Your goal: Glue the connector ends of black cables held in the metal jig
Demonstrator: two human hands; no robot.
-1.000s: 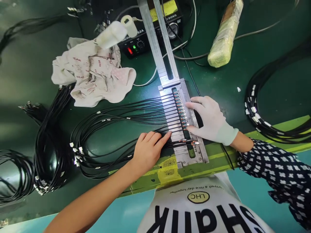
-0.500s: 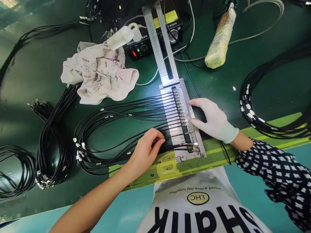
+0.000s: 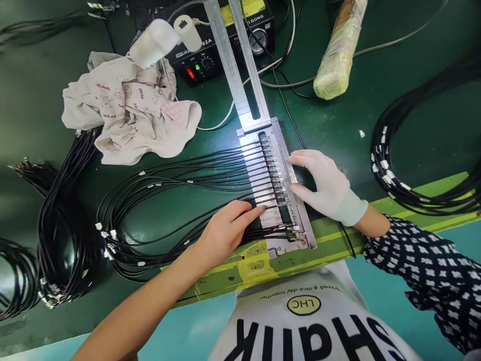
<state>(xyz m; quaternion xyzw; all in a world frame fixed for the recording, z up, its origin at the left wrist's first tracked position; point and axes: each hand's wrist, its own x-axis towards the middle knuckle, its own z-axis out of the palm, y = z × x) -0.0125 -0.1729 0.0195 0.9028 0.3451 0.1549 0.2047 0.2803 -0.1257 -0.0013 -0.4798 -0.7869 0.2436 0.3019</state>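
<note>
A slotted metal fixture lies on the table with several black cables laid side by side across it, their stripped ends and small connectors in a row along the slot. My bare left hand is at the fixture's left edge, thumb and forefinger closed on one black cable near its end. The other fingers curl underneath and are partly hidden. On the right side, my right hand in a white glove rests its spread thumb and forefinger against the fixture's outer edge. The cables loop away to the left, with white tags on them.
Behind the fixture stands a black control box with lit switches. A printed cloth lies at the left, beside bundled cables. Another cable coil sits at the right. A tape-wrapped handle lies at the back right.
My left hand has moved right, its fingertips now over the fixture's left strip. My right hand keeps its place at the edge. The camera view has shifted slightly.
</note>
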